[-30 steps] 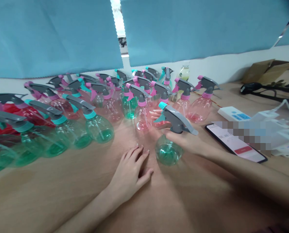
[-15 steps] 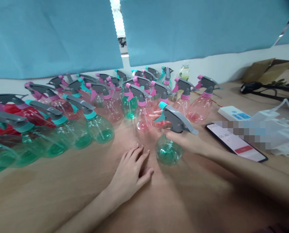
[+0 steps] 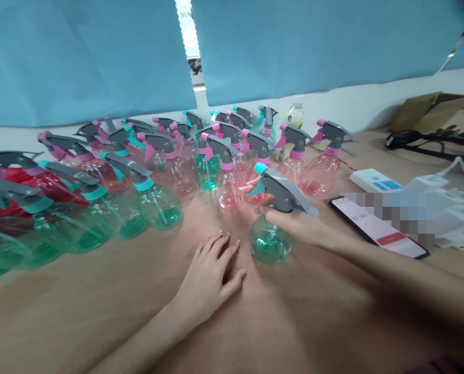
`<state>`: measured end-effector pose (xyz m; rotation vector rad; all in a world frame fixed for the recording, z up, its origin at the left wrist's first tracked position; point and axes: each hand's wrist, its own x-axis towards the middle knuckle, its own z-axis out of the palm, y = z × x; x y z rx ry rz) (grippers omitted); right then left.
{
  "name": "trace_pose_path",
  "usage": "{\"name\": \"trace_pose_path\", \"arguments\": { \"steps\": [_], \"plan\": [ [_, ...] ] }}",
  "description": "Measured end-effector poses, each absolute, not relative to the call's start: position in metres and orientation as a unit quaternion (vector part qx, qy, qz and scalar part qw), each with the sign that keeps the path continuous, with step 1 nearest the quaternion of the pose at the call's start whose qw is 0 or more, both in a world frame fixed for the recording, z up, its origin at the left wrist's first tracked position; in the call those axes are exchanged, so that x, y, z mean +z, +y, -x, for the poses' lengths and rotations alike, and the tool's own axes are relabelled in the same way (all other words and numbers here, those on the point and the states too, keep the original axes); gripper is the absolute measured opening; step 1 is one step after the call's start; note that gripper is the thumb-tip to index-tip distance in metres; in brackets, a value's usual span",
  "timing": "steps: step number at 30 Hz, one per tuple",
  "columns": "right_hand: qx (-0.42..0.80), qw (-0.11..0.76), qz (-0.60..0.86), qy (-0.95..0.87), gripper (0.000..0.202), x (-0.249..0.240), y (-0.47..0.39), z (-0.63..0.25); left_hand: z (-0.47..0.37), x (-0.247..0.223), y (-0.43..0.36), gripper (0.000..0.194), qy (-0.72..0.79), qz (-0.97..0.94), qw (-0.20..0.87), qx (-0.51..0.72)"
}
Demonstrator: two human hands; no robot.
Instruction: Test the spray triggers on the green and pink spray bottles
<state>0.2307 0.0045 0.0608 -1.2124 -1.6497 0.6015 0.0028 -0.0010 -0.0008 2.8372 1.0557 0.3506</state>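
My right hand [image 3: 300,223] is around the neck of a clear green spray bottle [image 3: 271,244] with a grey head and turquoise trigger. The thumb lies across the bottle's near shoulder, and other fingertips show behind the trigger, partly hidden by it. This bottle stands upright on the wooden table [image 3: 138,311] with its trigger pointing left. Palm down on the tabletop, my left hand [image 3: 210,275] rests with fingers spread and holds nothing. Just beyond both hands stands a pink spray bottle [image 3: 230,189] with a pink trigger.
Several green spray bottles [image 3: 159,205] and pink ones crowd the left and back. A phone [image 3: 375,223] lies right of my right hand, near a white power strip [image 3: 375,182]. Farther back are black glasses [image 3: 411,140] and cardboard [image 3: 422,114]. Blue sheeting [image 3: 99,57] covers the wall.
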Motion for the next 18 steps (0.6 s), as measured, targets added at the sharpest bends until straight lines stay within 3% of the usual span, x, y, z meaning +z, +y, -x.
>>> {"name": "trace_pose_path", "arguments": {
  "steps": [18],
  "plan": [
    [0.254,0.509,0.494,-0.657,0.023,0.0687,0.0036,-0.2268,-0.0017,-0.0023,-0.0005,0.045,0.343,-0.93,0.045,0.125]
  ]
}}
